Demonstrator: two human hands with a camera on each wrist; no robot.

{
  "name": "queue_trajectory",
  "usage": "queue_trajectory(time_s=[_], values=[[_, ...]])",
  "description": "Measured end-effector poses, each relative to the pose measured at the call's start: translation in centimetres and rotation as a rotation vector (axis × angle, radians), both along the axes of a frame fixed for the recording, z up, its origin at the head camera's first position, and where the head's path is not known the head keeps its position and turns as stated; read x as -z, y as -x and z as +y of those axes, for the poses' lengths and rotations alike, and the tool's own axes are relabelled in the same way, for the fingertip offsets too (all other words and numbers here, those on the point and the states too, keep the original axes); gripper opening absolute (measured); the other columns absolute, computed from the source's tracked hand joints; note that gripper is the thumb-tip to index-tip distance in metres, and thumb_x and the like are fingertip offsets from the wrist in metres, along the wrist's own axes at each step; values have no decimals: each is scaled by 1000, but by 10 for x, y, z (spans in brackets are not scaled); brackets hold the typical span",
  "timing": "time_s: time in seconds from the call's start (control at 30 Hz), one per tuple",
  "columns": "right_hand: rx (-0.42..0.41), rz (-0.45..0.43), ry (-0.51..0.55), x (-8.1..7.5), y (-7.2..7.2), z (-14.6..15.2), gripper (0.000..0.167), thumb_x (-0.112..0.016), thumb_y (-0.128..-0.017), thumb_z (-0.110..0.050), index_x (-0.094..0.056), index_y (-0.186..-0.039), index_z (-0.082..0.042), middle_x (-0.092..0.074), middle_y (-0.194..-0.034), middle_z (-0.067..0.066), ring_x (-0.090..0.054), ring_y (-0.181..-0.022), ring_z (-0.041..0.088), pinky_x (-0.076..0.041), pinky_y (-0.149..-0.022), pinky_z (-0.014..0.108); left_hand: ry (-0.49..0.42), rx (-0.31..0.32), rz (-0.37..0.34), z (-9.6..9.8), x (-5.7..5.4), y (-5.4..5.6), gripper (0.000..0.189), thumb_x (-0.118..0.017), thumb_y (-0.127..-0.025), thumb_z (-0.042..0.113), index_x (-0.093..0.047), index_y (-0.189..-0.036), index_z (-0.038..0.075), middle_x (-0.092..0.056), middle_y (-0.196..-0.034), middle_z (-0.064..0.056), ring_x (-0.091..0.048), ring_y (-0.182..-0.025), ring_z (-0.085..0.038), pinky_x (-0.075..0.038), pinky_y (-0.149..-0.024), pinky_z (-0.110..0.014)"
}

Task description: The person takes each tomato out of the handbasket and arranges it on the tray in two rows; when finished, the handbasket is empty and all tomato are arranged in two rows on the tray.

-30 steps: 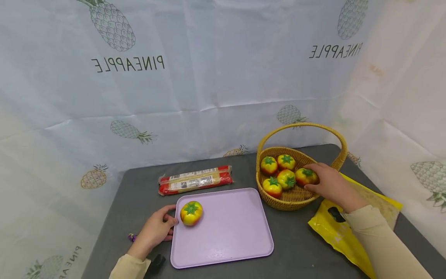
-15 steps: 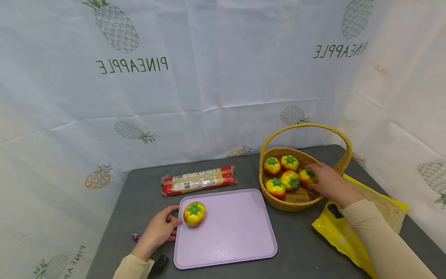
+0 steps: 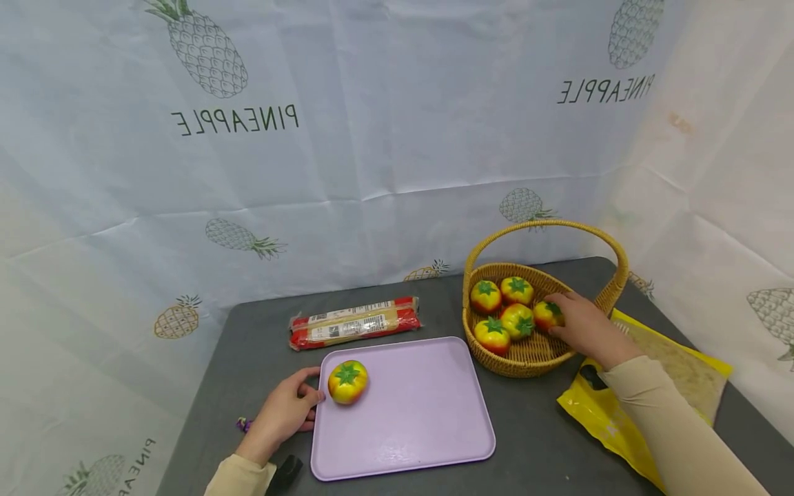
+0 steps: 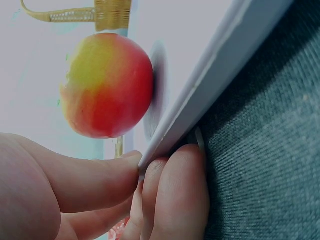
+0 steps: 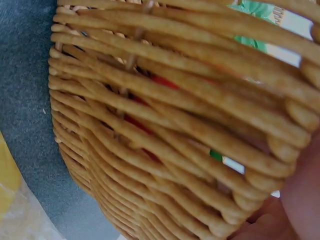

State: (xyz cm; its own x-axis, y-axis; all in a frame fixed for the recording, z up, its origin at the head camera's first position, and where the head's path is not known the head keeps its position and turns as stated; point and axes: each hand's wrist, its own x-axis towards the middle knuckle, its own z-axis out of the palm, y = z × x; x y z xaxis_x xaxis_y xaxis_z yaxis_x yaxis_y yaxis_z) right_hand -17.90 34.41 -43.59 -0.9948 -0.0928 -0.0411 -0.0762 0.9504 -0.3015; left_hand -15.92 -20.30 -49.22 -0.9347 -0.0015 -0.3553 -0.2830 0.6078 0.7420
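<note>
Lilac rectangular tray (image 3: 409, 424): on dark grey cloth (image 3: 248, 358).
Left hand (image 3: 287, 408): at the tray's nine o'clock, thumb and fingers pinching its rim.
Glossy round red-and-yellow, green-topped fruit (image 3: 347, 383): on the tray, toward ten o'clock.
Right hand (image 3: 588, 328): fingers curled round a second such fruit (image 3: 543, 318), at three o'clock inside the tan woven basket (image 3: 521, 369).
Long red-and-clear packet (image 3: 355, 322): beyond the tray, at eleven o'clock.
Four more fruits (image 3: 517, 321): basket's ten o'clock side.

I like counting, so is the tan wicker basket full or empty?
Partly full: five round red-yellow fruits show in the basket, one held by the right hand, and bare woven floor shows.
</note>
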Motion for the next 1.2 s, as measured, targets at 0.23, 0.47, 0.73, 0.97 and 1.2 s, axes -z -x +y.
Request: queue_trajectory(time_s=[0.23,0.47,0.73,0.97,1.2], values=[[13,6,-23,-1,0,-3,58,-76,-99,-14,-55,-147,10,-54,-147,42,-55,-130,62,-51,-104,73,-10,-5,7,0,0,-1,53,-71,-104,15,-56,-154,11,-64,-99,-11,-65,-71,-21,-66,-65,-35],[17,20,-20,-5,-4,-4,58,-78,-98,-14,-55,-147,9,-55,-145,43,-56,-127,62,-53,-101,72,-19,-2,16,-1,2,-2,52,-70,-104,13,-56,-154,10,-64,-99,-11,-65,-70,-21,-66,-64,-35],[-2,93,-63,-27,-12,-11,62,-81,-96,-14,-54,-148,8,-57,-135,43,-61,-117,59,-55,-93,69,-20,-2,11,-1,1,-3,52,-70,-105,14,-56,-155,12,-63,-99,-11,-64,-71,-22,-66,-65,-34],[-54,128,-53,-49,-22,-35,66,-81,-97,-19,-52,-152,5,-56,-140,41,-59,-123,57,-53,-99,71,-31,-9,7,-2,2,-4,53,-70,-105,14,-55,-155,11,-63,-99,-11,-63,-72,-22,-65,-65,-35],[-90,166,-27,-63,-32,-71,67,-84,-95,-22,-55,-151,2,-60,-137,35,-63,-120,52,-56,-98,68,-24,0,8,-1,0,-3,52,-69,-105,16,-55,-156,12,-63,-100,-10,-62,-74,-22,-65,-66,-34]])
